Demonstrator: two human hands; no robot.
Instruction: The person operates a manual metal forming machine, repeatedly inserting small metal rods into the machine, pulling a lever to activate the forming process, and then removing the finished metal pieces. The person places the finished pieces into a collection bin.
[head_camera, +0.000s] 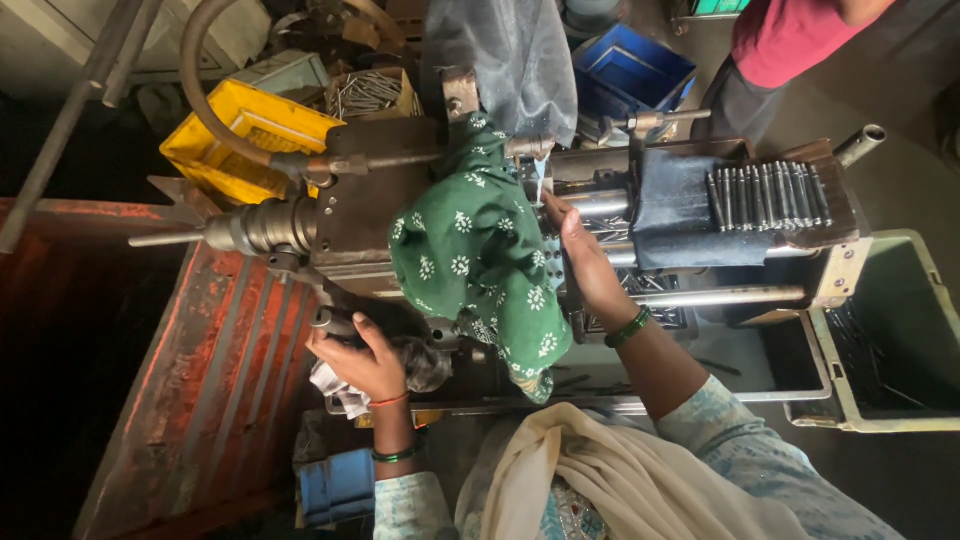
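Left hand (362, 352): clenched round the dark lever handle (345, 322) at the near side of the machine — fingers wrapped over it, a scrap of white rag (338, 388) under the palm.
Right hand (585, 262): flat and released, grasping nothing; fingertips reach into the work zone just below the coolant nozzle (540, 165), where a thin stream falls.
Green cloth (478, 255): a white-printed drape over the machine head, hanging between the two hands and hiding the spindle nose.
Finished pins (765, 195): a row of small dark rods lying side by side on a dark blue cloth (672, 215) at the far right of the machine bed.
Guide bars (720, 296): bright steel rods running rightward from the work zone.
Technique, as judged: keep the lever grip firm and the feed slow — the open hand best stays clear of the spindle and the loose cloth while the piece is seated.
Surroundings: yellow crate (245, 135) and blue bin (630, 65) behind; green tray (890, 330) at right.
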